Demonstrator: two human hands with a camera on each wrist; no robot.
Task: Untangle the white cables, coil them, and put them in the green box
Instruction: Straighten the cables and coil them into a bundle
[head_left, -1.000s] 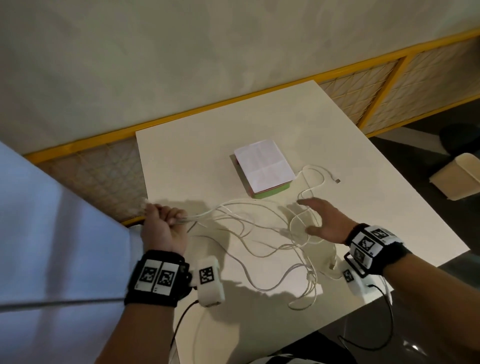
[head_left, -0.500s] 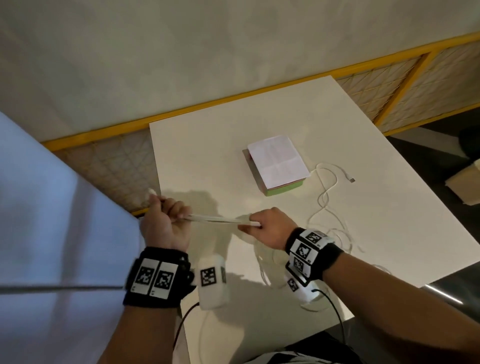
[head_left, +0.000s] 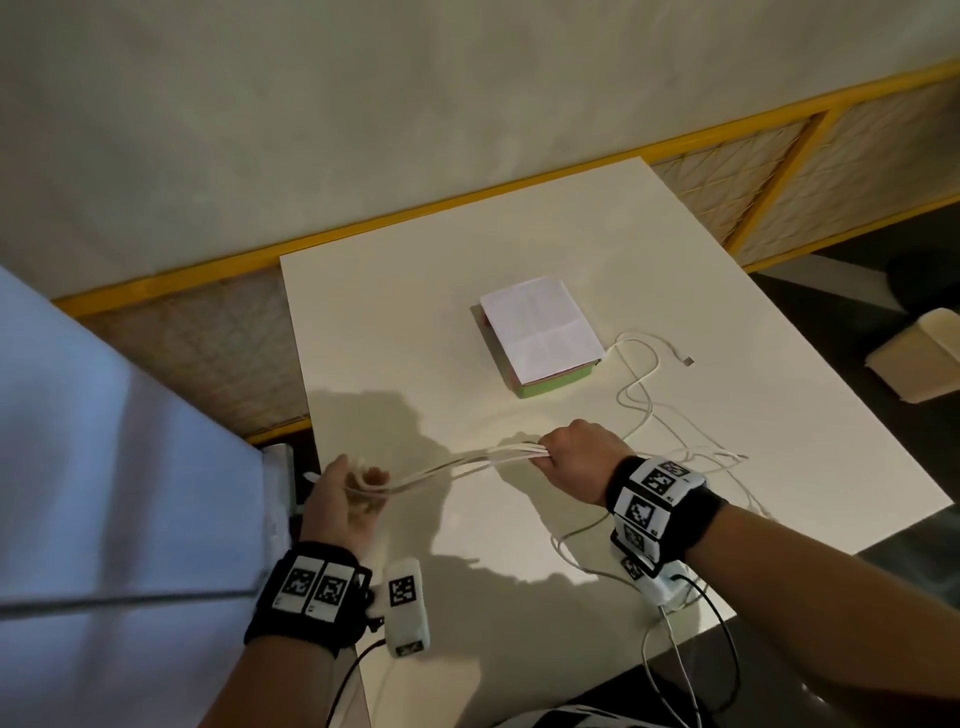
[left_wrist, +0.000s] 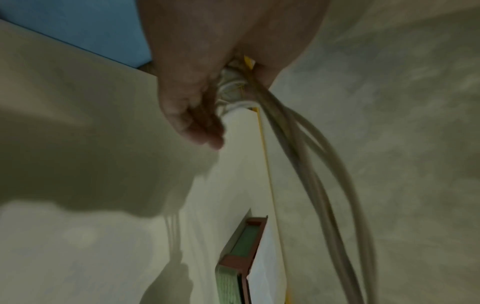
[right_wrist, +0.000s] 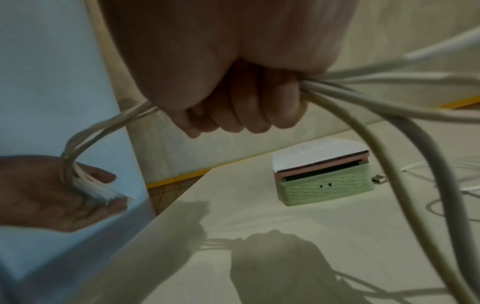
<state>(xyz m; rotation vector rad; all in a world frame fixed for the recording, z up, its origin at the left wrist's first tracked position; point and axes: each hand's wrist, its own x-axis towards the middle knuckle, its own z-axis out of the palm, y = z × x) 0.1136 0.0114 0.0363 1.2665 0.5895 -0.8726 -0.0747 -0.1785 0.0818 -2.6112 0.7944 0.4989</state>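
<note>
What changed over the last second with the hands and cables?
The right hand closed on the white cables, gathered the strands and slid its grip rightward along them. The left hand opened from a fist; the cable ends now lie across its palm. The green box and the paper sheet on it stayed put.

Box behind the hands on the table; cables trail right of it
</note>
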